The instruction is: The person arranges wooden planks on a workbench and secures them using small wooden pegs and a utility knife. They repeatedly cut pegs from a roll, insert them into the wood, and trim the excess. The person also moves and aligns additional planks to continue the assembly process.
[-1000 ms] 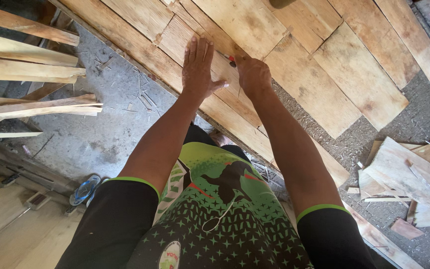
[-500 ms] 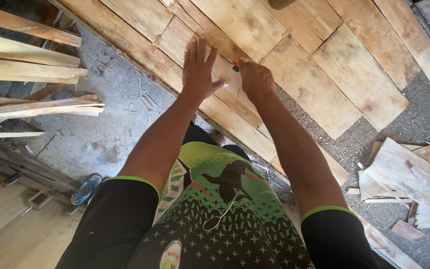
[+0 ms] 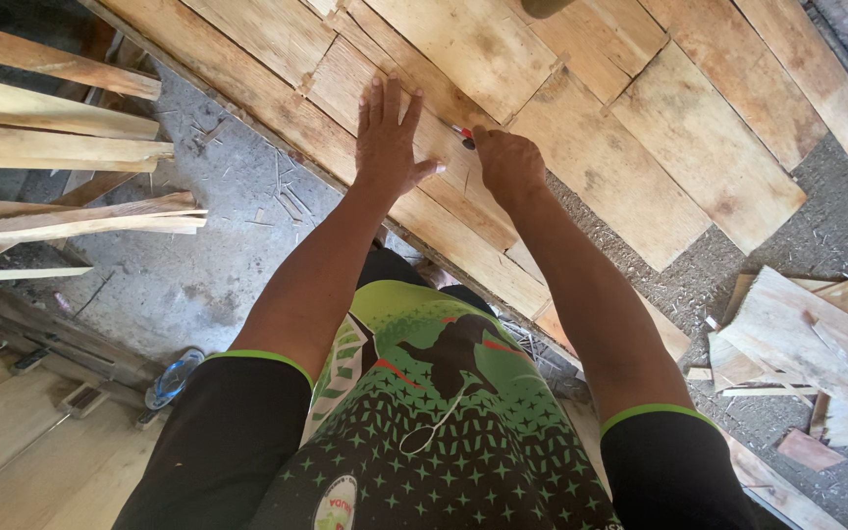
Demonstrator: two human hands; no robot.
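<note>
— Where are your hands right now?

— My left hand (image 3: 388, 147) lies flat on the wooden panel (image 3: 581, 128), palm down, fingers spread and released, gripping nothing. My right hand (image 3: 508, 162) sits just beside it, clenched around a small red marking tool (image 3: 462, 133); only the red end shows past my knuckles, so I can't tell if it's a pencil or a marker.

— And the tool's tip?

— It touches a narrow board (image 3: 414, 108) of the panel, between my two hands, near my left thumb.

— What's around you?

— The panel is made of pale planks joined edge to edge, lying on grey concrete floor (image 3: 208, 265). Long timber strips (image 3: 61, 128) are stacked to my left. Offcut wood pieces (image 3: 807, 344) lie to my right, well apart from my hands.
</note>
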